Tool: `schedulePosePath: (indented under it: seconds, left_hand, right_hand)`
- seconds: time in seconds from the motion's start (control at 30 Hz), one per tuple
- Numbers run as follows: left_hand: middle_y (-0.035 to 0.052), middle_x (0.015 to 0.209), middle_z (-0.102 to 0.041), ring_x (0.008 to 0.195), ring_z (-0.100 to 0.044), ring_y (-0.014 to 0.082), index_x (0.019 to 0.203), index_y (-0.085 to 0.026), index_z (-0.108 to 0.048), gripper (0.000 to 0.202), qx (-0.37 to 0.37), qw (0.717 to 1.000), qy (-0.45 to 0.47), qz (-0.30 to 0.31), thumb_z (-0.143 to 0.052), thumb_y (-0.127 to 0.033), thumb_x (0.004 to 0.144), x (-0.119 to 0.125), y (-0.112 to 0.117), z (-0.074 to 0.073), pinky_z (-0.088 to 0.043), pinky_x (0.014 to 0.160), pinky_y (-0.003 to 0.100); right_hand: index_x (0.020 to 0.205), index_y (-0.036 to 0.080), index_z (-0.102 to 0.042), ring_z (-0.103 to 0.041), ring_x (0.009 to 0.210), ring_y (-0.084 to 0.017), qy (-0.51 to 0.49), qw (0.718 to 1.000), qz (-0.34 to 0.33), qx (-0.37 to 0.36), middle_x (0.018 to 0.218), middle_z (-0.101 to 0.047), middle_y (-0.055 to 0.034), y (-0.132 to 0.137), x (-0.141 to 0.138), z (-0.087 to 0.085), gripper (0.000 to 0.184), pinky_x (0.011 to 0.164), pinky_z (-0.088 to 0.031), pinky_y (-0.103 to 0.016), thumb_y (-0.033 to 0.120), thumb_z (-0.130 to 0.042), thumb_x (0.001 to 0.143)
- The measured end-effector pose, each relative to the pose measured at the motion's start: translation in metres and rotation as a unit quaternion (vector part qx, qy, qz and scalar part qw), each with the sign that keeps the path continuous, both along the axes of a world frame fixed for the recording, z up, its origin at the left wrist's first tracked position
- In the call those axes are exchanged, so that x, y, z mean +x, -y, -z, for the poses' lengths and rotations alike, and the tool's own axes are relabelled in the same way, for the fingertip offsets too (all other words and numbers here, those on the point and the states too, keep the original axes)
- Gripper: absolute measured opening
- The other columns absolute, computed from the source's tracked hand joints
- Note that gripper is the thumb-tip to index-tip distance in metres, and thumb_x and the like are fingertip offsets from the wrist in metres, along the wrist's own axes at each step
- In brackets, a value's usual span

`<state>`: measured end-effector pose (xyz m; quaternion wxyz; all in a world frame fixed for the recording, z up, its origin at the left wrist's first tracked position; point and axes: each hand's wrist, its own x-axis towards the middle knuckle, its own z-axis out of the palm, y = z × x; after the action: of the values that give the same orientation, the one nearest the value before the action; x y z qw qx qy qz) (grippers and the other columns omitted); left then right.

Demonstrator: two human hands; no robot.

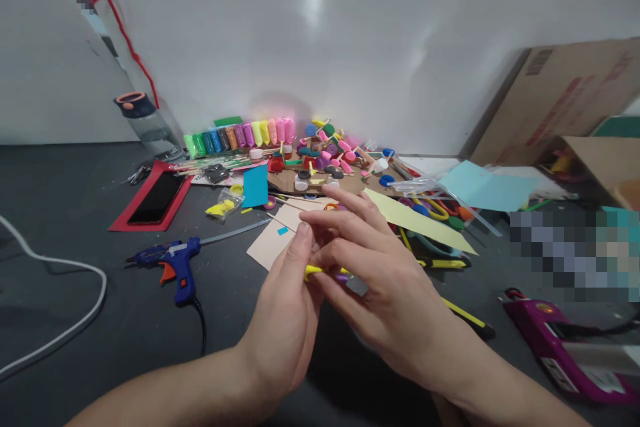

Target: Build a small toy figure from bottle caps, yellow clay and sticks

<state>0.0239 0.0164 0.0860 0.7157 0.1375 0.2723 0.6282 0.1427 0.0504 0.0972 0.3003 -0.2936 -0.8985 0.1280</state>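
Both hands meet at frame center, just above the counter (75,213): left hand (285,320) & right hand (380,280) pinch a small yellow piece (314,271) w/ fingertips. Blue glue gun (173,263) lies center-left.

A dark grey table (75,213) is strewn with craft supplies. A blue glue gun (173,261), a phone on red card (153,199), a row of clay sticks (240,135) and a water bottle (147,121) are laid on it.
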Motion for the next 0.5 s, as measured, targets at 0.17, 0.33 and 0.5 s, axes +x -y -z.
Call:
schedulePosePath:
  seconds: [0.17, 0.33, 0.5]
  left_hand:
    - [0.0062, 0.117, -0.073, 0.131, -0.056, 0.0234, 0.108, -0.019, -0.071, 0.032, -0.013, 1.000, -0.010, 0.002, -0.045, -0.037, 0.102, -0.0045, -0.0033, -0.0051, -0.040, 0.113, 0.037]
    - [0.0060, 0.116, -0.074, 0.127, -0.058, 0.0233, 0.108, -0.020, -0.073, 0.031, 0.002, 0.999, -0.041, -0.004, -0.048, -0.036, 0.101, -0.0066, -0.0054, -0.0057, -0.043, 0.109, 0.037]
    - [0.0052, 0.118, -0.073, 0.119, -0.063, 0.0204, 0.107, -0.020, -0.074, 0.026, 0.026, 0.999, -0.039, 0.013, -0.051, -0.027, 0.100, -0.0038, -0.0015, -0.0003, -0.049, 0.102, 0.033]
  right_hand:
    - [0.091, 0.022, -0.070, -0.037, 0.145, -0.024, -0.035, 0.999, 0.006, -0.020, 0.135, -0.063, -0.0056, -0.0014, 0.0040, -0.0058, 0.012, 0.122, -0.029, -0.052, 0.016, -0.060, 0.094]
    - [0.091, 0.023, -0.070, -0.043, 0.141, -0.022, -0.051, 0.998, 0.010, -0.029, 0.133, -0.065, -0.0048, -0.0040, 0.0057, -0.0087, 0.011, 0.122, -0.030, -0.047, 0.017, -0.062, 0.093]
    - [0.093, 0.020, -0.065, -0.043, 0.141, -0.025, -0.027, 0.999, 0.030, -0.012, 0.139, -0.060, -0.0094, -0.0043, 0.0042, -0.0062, 0.008, 0.122, -0.030, -0.052, 0.015, -0.059, 0.093]
